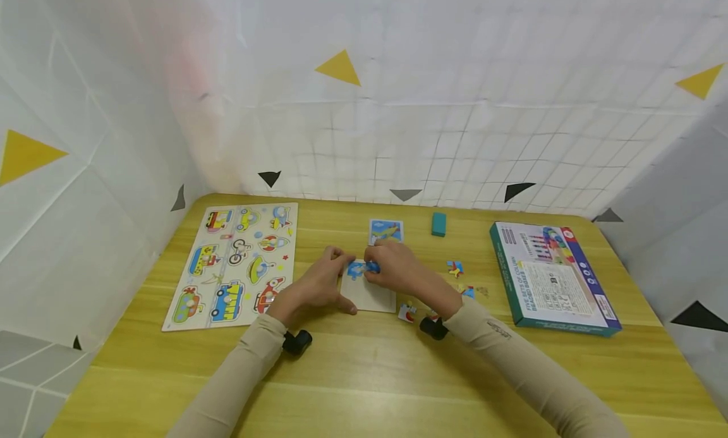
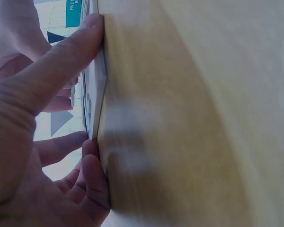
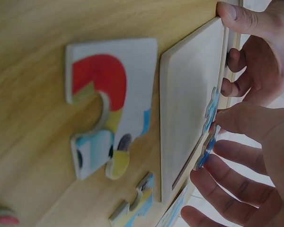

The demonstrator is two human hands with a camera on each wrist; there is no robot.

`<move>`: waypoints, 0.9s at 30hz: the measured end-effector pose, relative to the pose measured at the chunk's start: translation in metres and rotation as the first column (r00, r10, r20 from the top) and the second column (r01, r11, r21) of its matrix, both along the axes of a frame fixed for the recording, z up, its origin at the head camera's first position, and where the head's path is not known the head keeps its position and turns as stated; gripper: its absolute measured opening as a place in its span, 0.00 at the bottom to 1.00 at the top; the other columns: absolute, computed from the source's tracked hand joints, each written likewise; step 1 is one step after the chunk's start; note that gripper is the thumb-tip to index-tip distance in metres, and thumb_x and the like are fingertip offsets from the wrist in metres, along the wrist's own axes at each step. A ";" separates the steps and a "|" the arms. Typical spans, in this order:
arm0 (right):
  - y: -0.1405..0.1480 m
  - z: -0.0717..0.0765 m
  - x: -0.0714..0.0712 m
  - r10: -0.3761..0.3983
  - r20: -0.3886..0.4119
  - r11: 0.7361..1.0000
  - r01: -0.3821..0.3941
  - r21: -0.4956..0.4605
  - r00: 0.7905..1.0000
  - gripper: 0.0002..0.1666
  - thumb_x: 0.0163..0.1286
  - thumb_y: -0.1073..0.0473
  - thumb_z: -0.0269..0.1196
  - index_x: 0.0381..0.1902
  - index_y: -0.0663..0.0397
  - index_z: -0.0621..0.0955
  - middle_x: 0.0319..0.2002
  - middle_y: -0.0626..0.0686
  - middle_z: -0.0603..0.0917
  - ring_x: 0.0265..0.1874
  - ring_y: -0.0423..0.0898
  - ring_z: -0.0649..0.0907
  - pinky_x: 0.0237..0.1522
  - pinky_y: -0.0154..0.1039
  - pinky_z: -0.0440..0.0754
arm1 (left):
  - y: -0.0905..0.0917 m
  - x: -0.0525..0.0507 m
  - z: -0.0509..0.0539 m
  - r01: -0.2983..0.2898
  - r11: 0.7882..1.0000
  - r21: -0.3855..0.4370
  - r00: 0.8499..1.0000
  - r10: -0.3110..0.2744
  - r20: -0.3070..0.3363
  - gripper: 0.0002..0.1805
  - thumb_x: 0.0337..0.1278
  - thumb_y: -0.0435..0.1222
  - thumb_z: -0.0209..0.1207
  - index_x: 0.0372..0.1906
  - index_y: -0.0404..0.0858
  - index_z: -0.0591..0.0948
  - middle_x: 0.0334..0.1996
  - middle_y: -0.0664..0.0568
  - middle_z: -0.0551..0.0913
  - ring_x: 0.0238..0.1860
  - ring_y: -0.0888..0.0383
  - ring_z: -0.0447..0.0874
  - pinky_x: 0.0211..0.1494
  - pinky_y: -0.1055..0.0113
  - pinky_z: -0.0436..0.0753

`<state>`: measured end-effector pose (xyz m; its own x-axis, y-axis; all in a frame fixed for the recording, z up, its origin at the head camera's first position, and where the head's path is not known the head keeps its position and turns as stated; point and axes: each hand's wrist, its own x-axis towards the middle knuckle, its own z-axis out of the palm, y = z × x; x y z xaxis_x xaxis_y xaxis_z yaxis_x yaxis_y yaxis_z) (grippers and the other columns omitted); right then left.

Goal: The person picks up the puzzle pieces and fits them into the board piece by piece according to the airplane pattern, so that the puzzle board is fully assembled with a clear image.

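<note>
A small wooden tray [image 1: 364, 297] lies on the table, its bare inside visible in the right wrist view. My left hand [image 1: 318, 285] grips it by the left side, thumb at the near corner and fingers toward the far one. My right hand [image 1: 399, 268] pinches a blue puzzle piece [image 3: 207, 152] at the tray's far side. Beside that, another blue piece [image 3: 211, 109] lies in the tray along its far edge, close to the pinched one. Whether the two pieces touch, I cannot tell. My right fingers partly cover the tray's far right corner in the head view.
Loose puzzle pieces [image 1: 455, 268] lie right of the tray, one [image 1: 406, 312] near its lower right corner. Behind it is a picture card [image 1: 386, 229], with a teal block [image 1: 438, 224] farther right. A vehicle puzzle board [image 1: 250, 236] lies left, a boxed set [image 1: 557, 280] right.
</note>
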<state>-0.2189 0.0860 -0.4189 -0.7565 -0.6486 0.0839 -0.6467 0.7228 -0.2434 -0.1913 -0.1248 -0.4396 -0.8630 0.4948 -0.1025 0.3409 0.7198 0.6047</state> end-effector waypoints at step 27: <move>-0.015 -0.004 -0.001 -0.022 -0.021 0.996 0.023 0.090 1.000 0.11 0.65 0.54 0.71 0.39 0.55 0.87 0.33 0.49 0.82 0.32 0.45 0.78 0.33 0.41 0.77 | 0.000 0.001 0.002 -0.007 1.000 -0.005 1.000 0.007 0.007 0.60 0.31 0.51 0.83 0.75 0.40 0.65 0.65 0.44 0.60 0.53 0.51 0.72 0.61 0.56 0.73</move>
<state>-0.2202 0.0708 -0.4232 -0.7698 -0.6370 0.0409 -0.6341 0.7557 -0.1641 -0.1906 -0.1248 -0.4377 -0.8657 0.4880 -0.1111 0.3312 0.7251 0.6037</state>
